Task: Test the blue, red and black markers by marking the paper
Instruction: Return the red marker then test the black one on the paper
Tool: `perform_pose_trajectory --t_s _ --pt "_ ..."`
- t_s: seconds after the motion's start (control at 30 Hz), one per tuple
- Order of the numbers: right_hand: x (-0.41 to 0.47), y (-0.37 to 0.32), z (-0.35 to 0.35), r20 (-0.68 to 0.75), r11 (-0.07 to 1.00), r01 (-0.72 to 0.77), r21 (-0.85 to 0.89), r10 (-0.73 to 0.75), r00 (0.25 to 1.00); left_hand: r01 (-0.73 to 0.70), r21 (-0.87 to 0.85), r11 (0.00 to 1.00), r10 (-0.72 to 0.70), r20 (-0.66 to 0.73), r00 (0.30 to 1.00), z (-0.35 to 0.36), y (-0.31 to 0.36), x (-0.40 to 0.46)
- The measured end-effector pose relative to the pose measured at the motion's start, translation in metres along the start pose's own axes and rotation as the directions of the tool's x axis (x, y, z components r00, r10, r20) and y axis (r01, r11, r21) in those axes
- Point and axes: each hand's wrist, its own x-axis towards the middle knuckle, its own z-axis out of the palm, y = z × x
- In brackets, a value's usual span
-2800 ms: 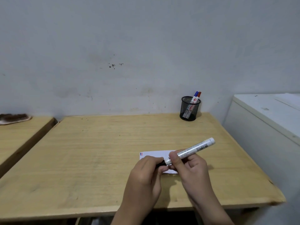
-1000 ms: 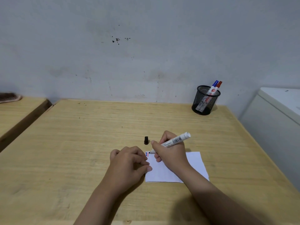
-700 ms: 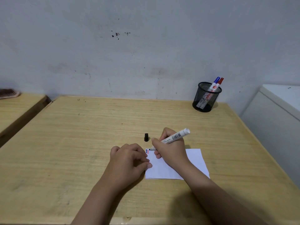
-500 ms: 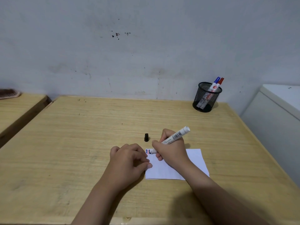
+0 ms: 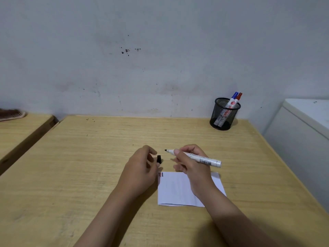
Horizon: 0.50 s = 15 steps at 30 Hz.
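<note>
Right hand grasps the black marker mid-barrel, uncapped, tip pointing left and lifted clear of the paper. Left hand pinches the black cap between thumb and fingertip, just left of the tip. Paper lies flat on the worktop, nearer its front edge than its back. Small marks sit at the paper's back-left corner: red, black, and what may be blue.

Blue marker and red marker stand capped in the mesh pen cup at the back-right corner of the worktop.

Step in hand, as judged: recapping. To do it well, line the cap's mouth with the tip, keep the barrel level, push straight until seated; keep the wet tip off skin and worktop.

Hard to make out: the marks are tiny and partly behind the left hand. Right forearm covers the paper's right portion. Which way the cap's opening faces cannot be told.
</note>
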Motion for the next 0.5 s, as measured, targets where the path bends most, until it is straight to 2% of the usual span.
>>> perform_pose_trajectory --t_s 0.13,0.2,0.27,0.33,0.37,0.43,0.5 --pt "-0.006 -0.013 -0.005 0.003 0.998 0.056 -0.005 -0.056 0.998 -0.077 0.082 0.994 0.07 0.08 0.994 0.004 0.002 0.015" --pt "-0.009 -0.022 -0.01 0.027 0.996 0.088 0.003 -0.088 0.996 -0.072 0.126 0.989 0.056 0.13 0.99 0.006 0.002 0.022" --pt "-0.012 -0.028 -0.015 0.062 0.992 0.117 0.041 -0.12 0.991 -0.033 0.096 0.995 0.023 0.102 0.994 0.006 0.001 0.025" --pt "-0.015 -0.033 -0.022 0.08 0.987 0.146 0.068 -0.152 0.985 0.081 -0.139 0.987 -0.074 0.057 0.996 0.003 0.005 0.026" --pt "-0.016 -0.035 -0.026 0.078 0.984 0.167 0.059 -0.172 0.982 0.136 -0.31 0.941 -0.123 0.061 0.991 0.001 0.008 0.025" --pt "-0.018 -0.039 -0.032 0.067 0.977 0.214 0.018 -0.215 0.974 0.208 -0.594 0.777 -0.172 0.118 0.978 -0.004 0.015 0.024" --pt "-0.02 -0.041 -0.037 0.065 0.97 0.244 -0.008 -0.243 0.968 0.262 -0.745 0.613 -0.186 0.186 0.965 -0.006 0.022 0.021"
